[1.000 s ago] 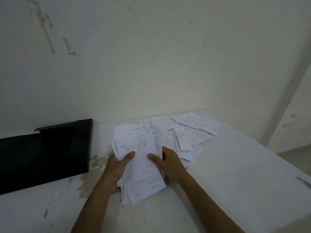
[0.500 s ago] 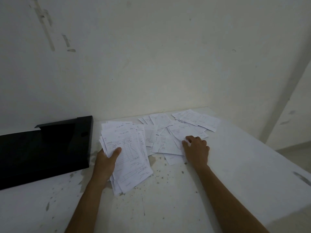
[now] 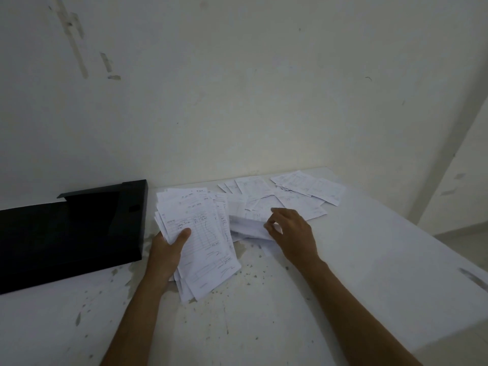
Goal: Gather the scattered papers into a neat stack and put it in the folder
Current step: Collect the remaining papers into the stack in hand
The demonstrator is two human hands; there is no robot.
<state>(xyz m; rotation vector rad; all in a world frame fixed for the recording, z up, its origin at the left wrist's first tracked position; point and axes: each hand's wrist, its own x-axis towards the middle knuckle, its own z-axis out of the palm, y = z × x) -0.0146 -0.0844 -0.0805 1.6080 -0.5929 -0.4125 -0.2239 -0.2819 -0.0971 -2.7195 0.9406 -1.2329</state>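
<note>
My left hand (image 3: 165, 253) grips a thick, uneven stack of white printed papers (image 3: 203, 239) by its left edge, thumb on top. To its right, my right hand (image 3: 293, 233) pinches a small bunch of loose papers (image 3: 247, 227), lifting them off the table. More scattered papers (image 3: 303, 190) lie flat beyond it near the wall. The black folder (image 3: 71, 233) lies open on the table to the left of the stack, its right edge close to my left hand.
The white table (image 3: 369, 273) is speckled with dark flecks and ends at a right edge (image 3: 449, 265) that runs diagonally. A stained cream wall (image 3: 237, 101) rises directly behind the papers and folder.
My right hand left the stack, reached right to the loose papers, and now pinches a bunch of them, drawing it leftward. The left hand shifted the stack slightly left toward the folder.
</note>
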